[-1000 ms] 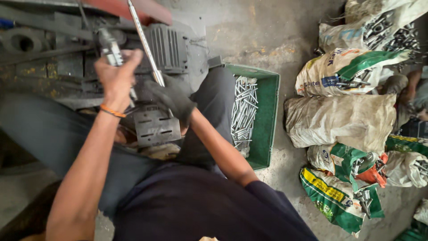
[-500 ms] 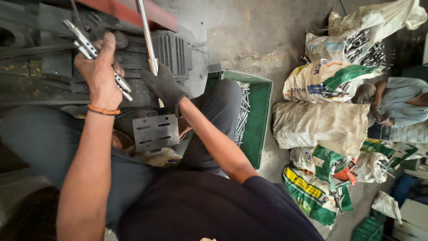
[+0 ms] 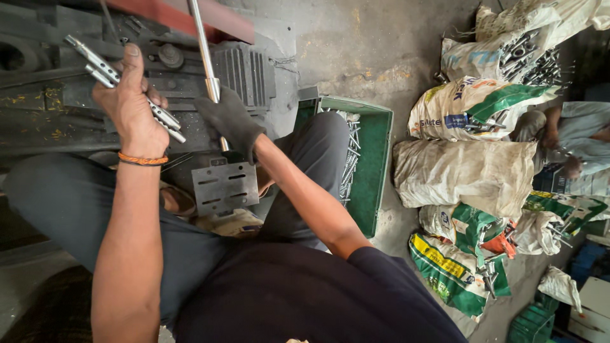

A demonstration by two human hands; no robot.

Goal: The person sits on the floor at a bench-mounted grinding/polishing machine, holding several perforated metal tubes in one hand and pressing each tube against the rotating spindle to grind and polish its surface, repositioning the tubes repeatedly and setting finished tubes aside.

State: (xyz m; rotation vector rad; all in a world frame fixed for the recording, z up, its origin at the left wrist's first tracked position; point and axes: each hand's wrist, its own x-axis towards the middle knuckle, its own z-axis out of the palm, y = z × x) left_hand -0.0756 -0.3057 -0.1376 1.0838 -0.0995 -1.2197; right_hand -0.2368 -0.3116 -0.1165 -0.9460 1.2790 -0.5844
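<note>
My left hand point(image 3: 130, 108) is bare, wears an orange wristband, and grips a bundle of perforated metal tubes point(image 3: 95, 63) that stick out toward the upper left. My right hand point(image 3: 230, 121) wears a dark glove and is closed around a long shiny steel lever point(image 3: 202, 44) that rises from a dark, greasy machine point(image 3: 241, 70). Below the gloved hand a slotted grey metal plate point(image 3: 225, 185) rests between my knees. I sit with both legs in dark trousers spread around the machine.
A green plastic crate point(image 3: 375, 165) holding several metal rods stands right of my knee. Woven sacks point(image 3: 464, 171), some with metal parts poking out, lie along the right. Another person point(image 3: 572, 143) sits at the far right on the concrete floor.
My left hand has lifted the tube bundle up and to the left. The gloved right hand slid along the lever, and the view shifted slightly left.
</note>
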